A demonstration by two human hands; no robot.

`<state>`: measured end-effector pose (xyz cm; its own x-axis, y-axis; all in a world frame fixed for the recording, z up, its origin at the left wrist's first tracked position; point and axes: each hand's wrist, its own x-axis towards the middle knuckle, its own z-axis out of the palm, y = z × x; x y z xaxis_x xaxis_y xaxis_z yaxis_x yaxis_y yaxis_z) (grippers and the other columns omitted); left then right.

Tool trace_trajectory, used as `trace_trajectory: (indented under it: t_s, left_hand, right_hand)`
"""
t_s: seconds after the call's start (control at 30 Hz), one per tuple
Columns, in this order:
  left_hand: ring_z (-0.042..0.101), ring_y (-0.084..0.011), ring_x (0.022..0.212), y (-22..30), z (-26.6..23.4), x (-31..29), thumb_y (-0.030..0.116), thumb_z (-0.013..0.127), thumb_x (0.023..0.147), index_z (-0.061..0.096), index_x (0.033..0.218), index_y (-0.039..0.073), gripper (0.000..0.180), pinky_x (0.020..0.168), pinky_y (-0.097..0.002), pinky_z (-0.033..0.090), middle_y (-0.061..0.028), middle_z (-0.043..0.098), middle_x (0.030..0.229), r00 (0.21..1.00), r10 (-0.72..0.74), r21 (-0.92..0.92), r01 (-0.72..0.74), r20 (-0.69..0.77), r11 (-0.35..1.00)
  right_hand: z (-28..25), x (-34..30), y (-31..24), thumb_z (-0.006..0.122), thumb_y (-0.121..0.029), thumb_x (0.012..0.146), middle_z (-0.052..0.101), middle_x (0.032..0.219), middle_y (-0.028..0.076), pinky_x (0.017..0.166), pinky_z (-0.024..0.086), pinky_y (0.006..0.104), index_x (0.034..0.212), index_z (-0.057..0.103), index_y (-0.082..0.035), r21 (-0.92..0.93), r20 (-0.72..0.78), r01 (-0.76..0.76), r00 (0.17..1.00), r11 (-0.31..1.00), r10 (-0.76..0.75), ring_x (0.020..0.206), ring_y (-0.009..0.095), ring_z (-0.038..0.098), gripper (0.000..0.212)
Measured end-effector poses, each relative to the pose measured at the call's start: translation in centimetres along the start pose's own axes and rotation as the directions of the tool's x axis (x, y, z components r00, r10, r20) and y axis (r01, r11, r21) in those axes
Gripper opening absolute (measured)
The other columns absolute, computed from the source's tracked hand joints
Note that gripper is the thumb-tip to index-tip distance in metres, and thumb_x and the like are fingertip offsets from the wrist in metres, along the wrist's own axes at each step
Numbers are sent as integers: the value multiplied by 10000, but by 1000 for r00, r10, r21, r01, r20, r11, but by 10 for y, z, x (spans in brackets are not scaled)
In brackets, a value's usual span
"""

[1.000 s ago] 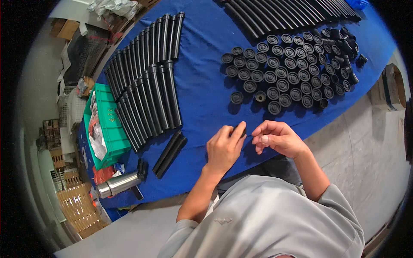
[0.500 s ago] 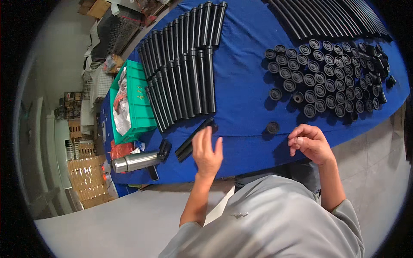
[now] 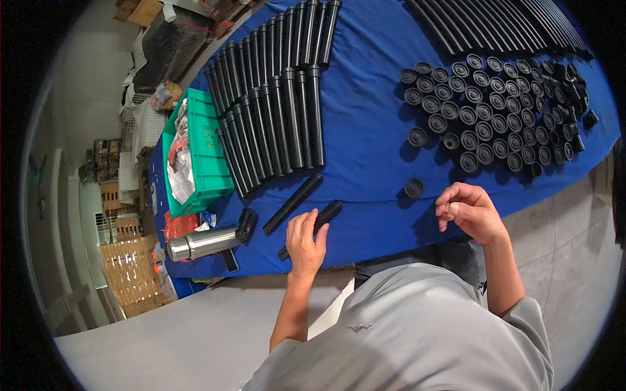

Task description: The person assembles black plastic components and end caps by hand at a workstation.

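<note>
A black tube [image 3: 330, 212] lies slantwise near the table's front edge. My left hand [image 3: 304, 242] is closed across its middle, with an end showing on either side. Just beyond it, a second black tube [image 3: 293, 203] rests loose on the blue cloth. To the right, my right hand [image 3: 471, 212] hovers above the cloth, its fingers loosely bent and apart, with nothing visible in them. Left of that hand stands a single round black cap [image 3: 413, 188]. A large group of similar black caps [image 3: 483, 136] spreads out beyond it.
Capped black tubes [image 3: 290, 120] lie in two rows at the left. Beside them are a green crate [image 3: 210, 153] holding crumpled plastic, and a steel flask [image 3: 205, 244]. More long black tubes [image 3: 479, 26] line the far right of the blue cloth [image 3: 368, 117].
My left hand has drawn one black tube toward me, apart from the one it lay beside. My right hand has barely moved.
</note>
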<state>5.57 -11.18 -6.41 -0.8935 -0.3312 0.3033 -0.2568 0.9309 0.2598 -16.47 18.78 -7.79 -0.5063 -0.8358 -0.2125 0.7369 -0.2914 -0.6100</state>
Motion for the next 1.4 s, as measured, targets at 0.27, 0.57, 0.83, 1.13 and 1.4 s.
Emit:
trace_trajectory:
  t_s: [0.27, 0.57, 0.83, 1.13, 1.4]
  left_hand:
    - [638, -326, 892, 47, -21, 13, 14, 719, 781, 629, 1130, -21, 362, 774, -382, 531, -180, 639, 1037, 991, 122, -242, -105, 53, 964]
    - [633, -325, 872, 89, -22, 29, 141, 692, 860, 604, 1214, -16, 398, 747, -399, 517, -160, 635, 1028, 953, 276, -425, -201, 122, 882]
    - [615, -328, 810, 92, -10, 34, 105, 638, 882, 536, 1317, -36, 468, 711, -410, 508, -179, 620, 997, 903, 347, -472, -197, 254, 859]
    - [635, -318, 877, 92, 1, 37, 84, 818, 711, 576, 1127, -11, 490, 759, -379, 521, -175, 640, 1014, 926, 280, -475, -134, 252, 870]
    - [622, -280, 831, 90, -10, 48, 77, 735, 791, 634, 1086, -17, 326, 759, -358, 509, -155, 625, 1008, 856, 276, -587, 40, 437, 808]
  right_hand:
    - [11, -5, 8, 713, -94, 866, 669, 949, 57, 759, 507, 272, 1073, 650, -13, -442, 64, 19, 998, 897, 10, 842, 127, 634, 232]
    - [41, -2, 20, 737, -139, 832, 656, 911, 79, 712, 532, 290, 1124, 620, -3, -658, 160, 111, 987, 745, -6, 802, 145, 632, 343]
    - [41, -3, 22, 735, -157, 840, 651, 955, 96, 729, 541, 302, 1218, 603, -23, -630, 172, 145, 984, 763, -45, 799, 156, 632, 422]
    - [30, -2, 26, 757, -208, 838, 645, 829, 72, 660, 501, 280, 1165, 658, -53, -691, 138, 193, 981, 697, -135, 735, 140, 604, 376]
    - [27, 0, 26, 753, -131, 826, 611, 750, 44, 638, 489, 278, 1206, 655, -68, -616, 189, 232, 971, 753, -144, 664, 108, 565, 397]
